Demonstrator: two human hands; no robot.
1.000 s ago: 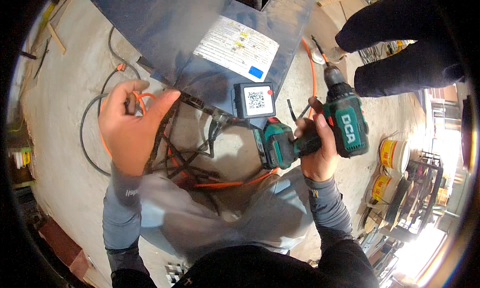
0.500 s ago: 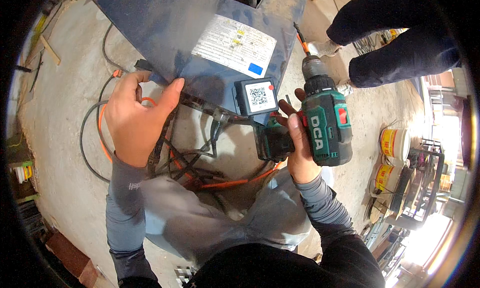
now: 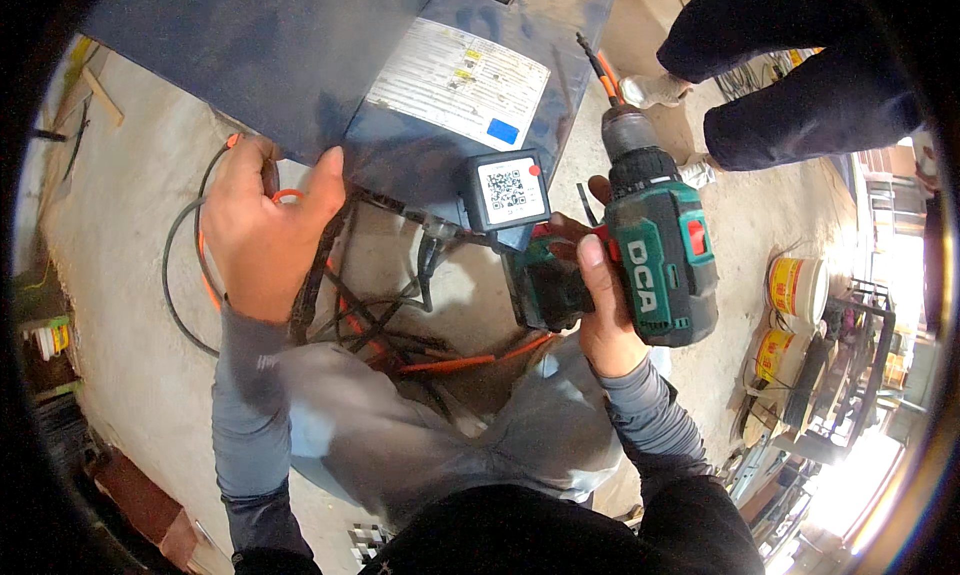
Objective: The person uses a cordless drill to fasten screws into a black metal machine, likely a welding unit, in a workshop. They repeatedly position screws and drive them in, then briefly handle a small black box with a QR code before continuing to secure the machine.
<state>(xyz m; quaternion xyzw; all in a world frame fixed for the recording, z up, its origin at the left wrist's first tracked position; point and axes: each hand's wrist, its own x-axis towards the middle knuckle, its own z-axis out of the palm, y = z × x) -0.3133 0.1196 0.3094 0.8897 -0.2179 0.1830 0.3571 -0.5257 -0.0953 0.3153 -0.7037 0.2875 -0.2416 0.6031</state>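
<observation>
My left hand (image 3: 268,230) is closed at the near edge of a dark blue metal panel (image 3: 260,60). The thumb shows by the panel's corner, while some fingertips are hidden behind the edge. In my right hand (image 3: 608,310) is a green and black cordless drill (image 3: 655,260), gripped by its handle. Its chuck and long dark bit point away, up and slightly left. Between my hands, a small black box (image 3: 508,189) with a square code label sits on the blue metal body (image 3: 415,165). A large white printed label (image 3: 460,83) lies farther up that body.
Black and orange cables (image 3: 450,365) tangle on the concrete floor below the blue body and beside my left hand. Another person's dark-trousered legs (image 3: 790,105) stand at the far right. Two white buckets (image 3: 797,287) and a metal frame (image 3: 865,375) are at the right.
The blue panel has swung left and spread over more of the upper left, my left hand moving slightly left with it. The drill has shifted slightly down and right.
</observation>
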